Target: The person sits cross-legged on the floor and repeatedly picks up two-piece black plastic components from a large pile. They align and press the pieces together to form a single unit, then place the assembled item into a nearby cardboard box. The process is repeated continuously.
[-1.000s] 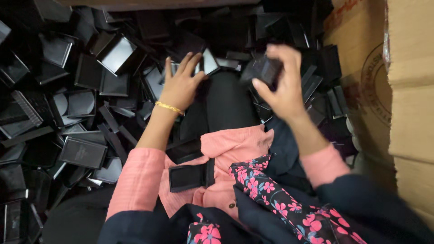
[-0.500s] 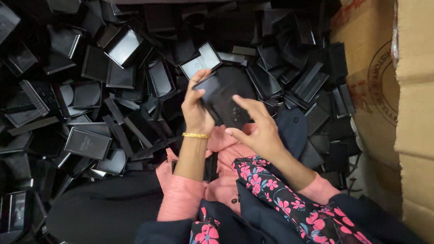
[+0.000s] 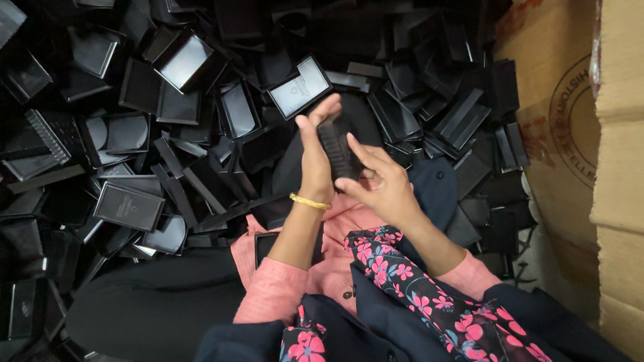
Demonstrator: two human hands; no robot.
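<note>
Moved: black box (image 3: 337, 149) turned edge-on | left hand (image 3: 315, 157) upright, fingers gripping it | right hand (image 3: 377, 182) fingers pinching its side.

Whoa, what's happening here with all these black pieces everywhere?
A person is seated among a big heap of small black plastic boxes and lids. Both hands are raised over the lap, holding one ridged black piece between them: the left hand grips it from the side, while the right hand presses its fingers against it. Another black box lies on the lap. A cardboard carton stands at the right.
</note>
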